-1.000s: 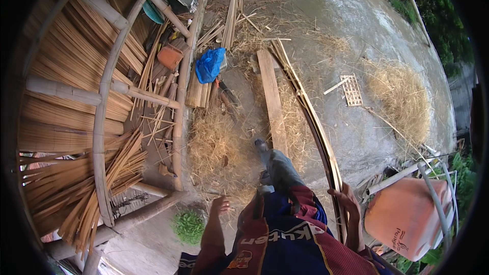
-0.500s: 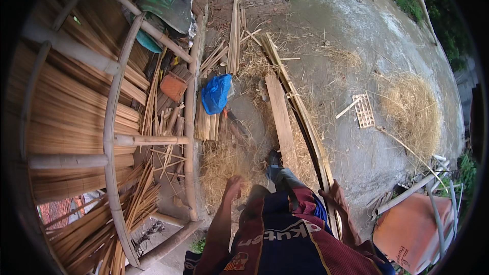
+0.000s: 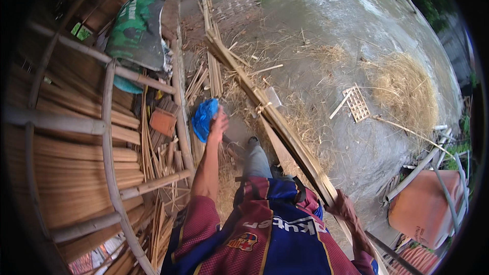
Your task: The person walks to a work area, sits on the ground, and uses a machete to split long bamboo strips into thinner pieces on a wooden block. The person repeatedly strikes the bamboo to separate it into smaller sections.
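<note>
A long bundle of split bamboo strips (image 3: 298,145) runs slantwise from my right side toward the far left, tied near its middle. My right hand (image 3: 342,207) is closed around its near end. My left arm is stretched forward, and my left hand (image 3: 219,125) overlaps the right edge of a crumpled blue plastic bag (image 3: 204,120), fingers extended; whether they touch it I cannot tell. A wooden plank (image 3: 279,147) lies under the bundle, partly hidden by it.
Bamboo rack rails (image 3: 108,117) and stacked strips (image 3: 86,160) stand at the left, with an orange block (image 3: 163,122) among them. Shavings (image 3: 405,89) and a woven lattice piece (image 3: 358,104) lie on the right; an orange container (image 3: 425,206) stands at the lower right.
My left hand has moved forward from low near my body to the blue bag. The bundle in my right hand has swung, its far end shifting left. My view has shifted too.
</note>
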`<act>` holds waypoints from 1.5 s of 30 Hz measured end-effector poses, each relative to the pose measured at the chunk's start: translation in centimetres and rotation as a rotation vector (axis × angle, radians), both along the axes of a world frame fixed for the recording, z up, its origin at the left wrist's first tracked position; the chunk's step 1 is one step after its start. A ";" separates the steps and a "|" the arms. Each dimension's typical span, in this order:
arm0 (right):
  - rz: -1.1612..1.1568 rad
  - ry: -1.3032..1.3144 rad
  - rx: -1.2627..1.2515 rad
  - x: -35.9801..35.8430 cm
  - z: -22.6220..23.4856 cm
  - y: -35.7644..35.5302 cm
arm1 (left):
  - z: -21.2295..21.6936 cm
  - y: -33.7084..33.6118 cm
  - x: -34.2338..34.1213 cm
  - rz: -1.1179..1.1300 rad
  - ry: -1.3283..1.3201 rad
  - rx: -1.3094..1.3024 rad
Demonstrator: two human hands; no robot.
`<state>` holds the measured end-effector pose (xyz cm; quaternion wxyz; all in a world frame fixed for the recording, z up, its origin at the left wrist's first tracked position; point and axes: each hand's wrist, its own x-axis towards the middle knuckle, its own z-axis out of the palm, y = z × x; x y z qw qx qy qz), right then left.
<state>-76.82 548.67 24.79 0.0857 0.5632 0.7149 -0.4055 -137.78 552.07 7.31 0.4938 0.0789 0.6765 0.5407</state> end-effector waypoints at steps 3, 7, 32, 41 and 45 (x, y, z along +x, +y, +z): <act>0.000 -0.090 0.107 -0.4 0.5 -0.7 | 2.1 7.1 -5.9 0.192 -0.075 0.105; -0.008 -0.063 0.192 -2.4 -0.5 -0.6 | 1.4 13.9 -16.1 0.333 -0.136 0.024; -0.094 0.001 0.315 -23.0 -12.5 -0.9 | 14.3 31.6 -16.0 -0.258 -0.105 0.198; -0.258 -0.533 -0.033 -3.7 -2.9 -5.7 | 8.1 29.2 -4.3 -0.372 -0.388 0.102; -0.908 -1.046 0.154 1.6 -4.5 -12.6 | 2.2 27.4 3.8 -0.501 -0.602 -0.041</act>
